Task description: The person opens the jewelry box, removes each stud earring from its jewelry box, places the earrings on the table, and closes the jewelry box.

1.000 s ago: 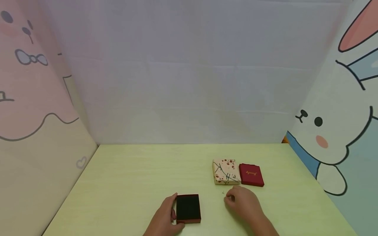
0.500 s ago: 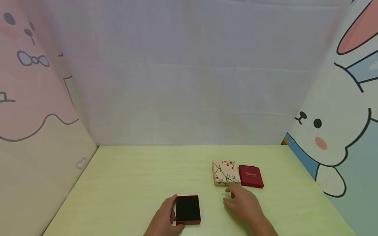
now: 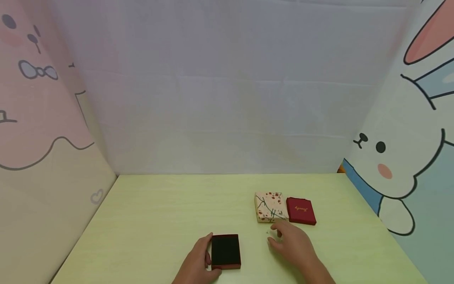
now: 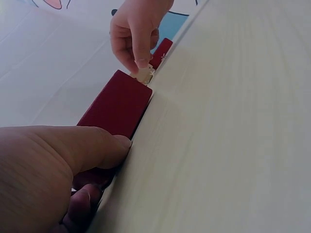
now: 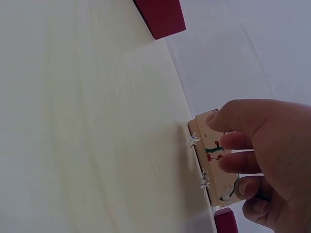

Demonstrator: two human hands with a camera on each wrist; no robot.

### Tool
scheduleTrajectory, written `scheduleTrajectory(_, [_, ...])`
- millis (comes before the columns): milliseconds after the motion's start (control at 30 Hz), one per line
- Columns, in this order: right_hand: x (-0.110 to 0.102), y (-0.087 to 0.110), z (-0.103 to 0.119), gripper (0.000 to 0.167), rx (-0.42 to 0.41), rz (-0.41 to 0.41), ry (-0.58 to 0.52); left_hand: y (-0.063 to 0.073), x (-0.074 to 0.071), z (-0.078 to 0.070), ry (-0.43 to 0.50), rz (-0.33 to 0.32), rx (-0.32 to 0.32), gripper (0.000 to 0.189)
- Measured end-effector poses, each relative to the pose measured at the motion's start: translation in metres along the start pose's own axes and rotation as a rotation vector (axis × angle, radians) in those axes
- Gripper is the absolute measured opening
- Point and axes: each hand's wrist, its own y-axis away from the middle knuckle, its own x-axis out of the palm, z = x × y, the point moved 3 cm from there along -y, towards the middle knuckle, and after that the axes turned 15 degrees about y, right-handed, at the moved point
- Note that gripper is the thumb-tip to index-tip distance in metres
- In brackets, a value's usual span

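Observation:
An open red box (image 3: 226,251) with a black lining lies near the table's front edge. My left hand (image 3: 208,250) grips its left side, thumb on the far corner and fingers on the near one; the left wrist view shows the thumb (image 4: 112,145) pressed on the box's red wall (image 4: 116,104). My right hand (image 3: 274,234) hovers right of it with fingers loosely curled and nothing in them. Tiny sparkly star-shaped pieces (image 5: 193,139) lie on the table just under its fingertips. Just beyond stands a floral box (image 3: 270,206), with a red lid (image 3: 301,211) to its right.
The pale green table (image 3: 159,213) is walled by a white back panel and cartoon panels at both sides. In the right wrist view the floral box (image 5: 214,160) lies right behind the sparkly pieces.
My right hand has crept slightly forward toward the floral box, its fingers reaching out over the sparkly pieces. The left hand and the open box have not moved.

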Motion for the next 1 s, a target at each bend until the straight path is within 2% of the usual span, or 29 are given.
scheduleTrajectory(400, [-0.022,0.005,-0.012,0.045,0.073,-0.012,-0.024,-0.001,-0.001,-0.001,0.016,0.001,-0.016,0.097])
scheduleTrajectory(567, [-0.032,0.002,-0.032,0.049,0.045,-0.058,-0.004,-0.002,0.0,0.0,0.032,0.001,-0.028,0.098])
scheduleTrajectory(800, [-0.039,-0.007,-0.065,0.052,0.038,-0.059,0.025,-0.002,0.0,0.002,0.041,0.0,-0.016,0.098])
scheduleTrajectory(1000, [-0.044,-0.013,-0.082,0.053,0.009,-0.083,0.072,0.0,-0.001,0.002,0.049,0.006,-0.008,0.097])
